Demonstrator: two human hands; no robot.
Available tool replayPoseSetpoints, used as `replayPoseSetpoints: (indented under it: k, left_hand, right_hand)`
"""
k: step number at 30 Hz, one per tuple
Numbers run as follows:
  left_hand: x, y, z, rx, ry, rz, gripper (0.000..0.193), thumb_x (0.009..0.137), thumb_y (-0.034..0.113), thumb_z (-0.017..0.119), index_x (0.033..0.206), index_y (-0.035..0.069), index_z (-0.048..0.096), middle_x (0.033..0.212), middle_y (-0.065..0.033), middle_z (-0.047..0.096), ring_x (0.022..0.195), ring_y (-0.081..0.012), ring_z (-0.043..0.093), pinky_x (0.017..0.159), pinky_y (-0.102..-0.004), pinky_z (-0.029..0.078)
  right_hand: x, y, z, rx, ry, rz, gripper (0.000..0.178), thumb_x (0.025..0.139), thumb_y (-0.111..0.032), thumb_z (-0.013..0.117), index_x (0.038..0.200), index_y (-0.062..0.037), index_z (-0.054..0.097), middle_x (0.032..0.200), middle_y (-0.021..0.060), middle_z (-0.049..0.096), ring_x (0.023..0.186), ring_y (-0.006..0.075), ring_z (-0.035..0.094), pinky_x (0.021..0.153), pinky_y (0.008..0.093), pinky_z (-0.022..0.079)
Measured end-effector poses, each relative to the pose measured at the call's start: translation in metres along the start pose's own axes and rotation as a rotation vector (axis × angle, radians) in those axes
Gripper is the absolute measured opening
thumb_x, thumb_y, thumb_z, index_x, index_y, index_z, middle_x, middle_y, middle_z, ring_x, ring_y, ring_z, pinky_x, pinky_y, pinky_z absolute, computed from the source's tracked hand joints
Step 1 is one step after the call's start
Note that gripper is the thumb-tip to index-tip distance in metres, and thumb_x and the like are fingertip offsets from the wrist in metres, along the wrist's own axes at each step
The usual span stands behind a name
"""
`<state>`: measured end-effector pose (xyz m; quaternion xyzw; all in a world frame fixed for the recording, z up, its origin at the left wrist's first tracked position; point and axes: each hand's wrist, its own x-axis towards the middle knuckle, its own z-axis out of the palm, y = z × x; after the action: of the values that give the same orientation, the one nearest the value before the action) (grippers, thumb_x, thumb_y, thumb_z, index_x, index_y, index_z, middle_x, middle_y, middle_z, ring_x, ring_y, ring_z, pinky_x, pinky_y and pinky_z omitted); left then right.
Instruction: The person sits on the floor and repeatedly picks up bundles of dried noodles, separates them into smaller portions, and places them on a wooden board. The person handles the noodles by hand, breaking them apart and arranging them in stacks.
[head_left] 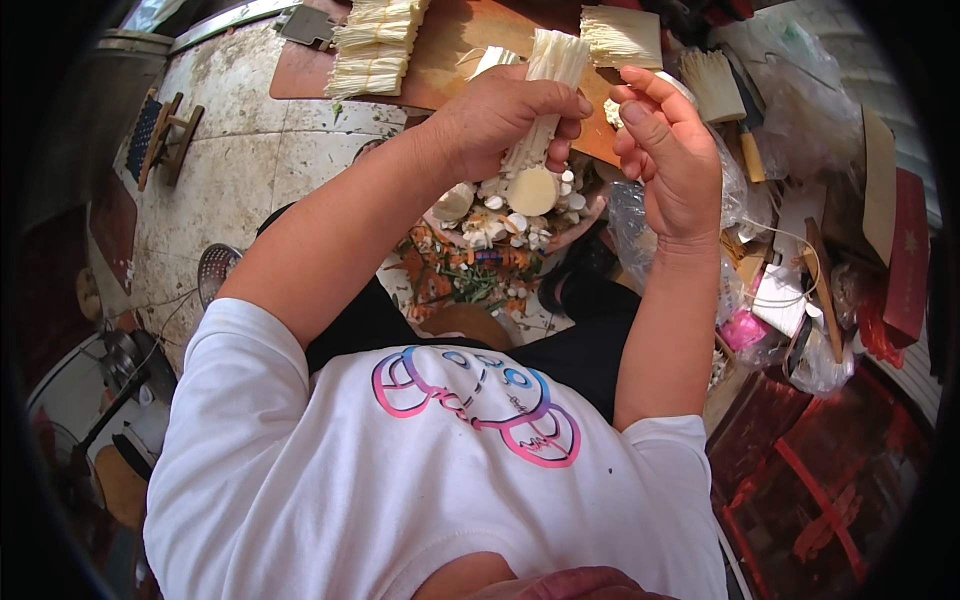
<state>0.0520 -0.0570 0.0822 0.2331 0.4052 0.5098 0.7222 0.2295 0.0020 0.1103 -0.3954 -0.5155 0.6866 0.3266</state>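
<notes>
My left hand (510, 115) is closed around a bundle of pale, thin-stemmed enoki mushrooms (558, 60), held upright above a basin. To its right my right hand (665, 150) is raised with loosely curled fingers, thumb and forefinger apart, and nothing visible in it. Below the bundle, round cut-off mushroom bases (533, 191) and white scraps fill the basin (580, 232). On the brown board (460, 45) beyond my hands lie stacked enoki bundles (378, 45) at the left. Another pale bundle (620, 37) rests at the right.
A knife with a wooden handle (751, 152) lies at the right beside another bundle (712, 85). Plastic bags (790, 90) and boxes (905, 260) crowd that side. At the left are a small wooden stool (165, 140) and a perforated metal bowl (217, 270) on the tiled floor (235, 170).
</notes>
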Motion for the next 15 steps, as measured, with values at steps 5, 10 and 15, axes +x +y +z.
replayPoseSetpoints:
  k: [5, 10, 15]
  left_hand:
    - [0.000, 0.005, -0.003, 0.116, 0.024, 0.140, 0.016, 0.087, 0.017, 0.063, 0.095, 0.003, 0.061, 0.076, -0.0045, 0.062, 0.062, -0.0122, 0.061, 0.059, -0.0260, 0.052]
    - [-0.001, 0.004, 0.002, 0.303, 0.121, 0.191, 0.015, 0.084, 0.012, 0.066, 0.095, 0.002, 0.061, 0.078, -0.0055, 0.065, 0.061, -0.0109, 0.060, 0.058, -0.0243, 0.050]
    - [0.000, 0.005, -0.002, 0.378, 0.148, 0.155, 0.018, 0.082, 0.009, 0.068, 0.097, 0.001, 0.061, 0.078, -0.0050, 0.065, 0.059, -0.0095, 0.059, 0.056, -0.0230, 0.048]
  right_hand:
    - [-0.006, 0.005, 0.012, -0.232, -0.025, 0.084, 0.027, 0.084, -0.017, 0.072, 0.103, 0.0008, 0.067, 0.080, 0.0009, 0.065, 0.063, 0.0043, 0.053, 0.053, 0.0187, 0.043]
    - [-0.002, 0.010, 0.013, -0.392, 0.048, 0.013, 0.018, 0.085, -0.014, 0.067, 0.094, 0.0014, 0.067, 0.076, 0.0013, 0.064, 0.057, 0.0044, 0.051, 0.050, 0.0198, 0.041]
    - [0.001, 0.005, 0.003, 0.126, 0.053, 0.094, 0.016, 0.089, -0.015, 0.057, 0.090, 0.0000, 0.062, 0.076, 0.0052, 0.063, 0.052, 0.0083, 0.050, 0.046, 0.0205, 0.039]
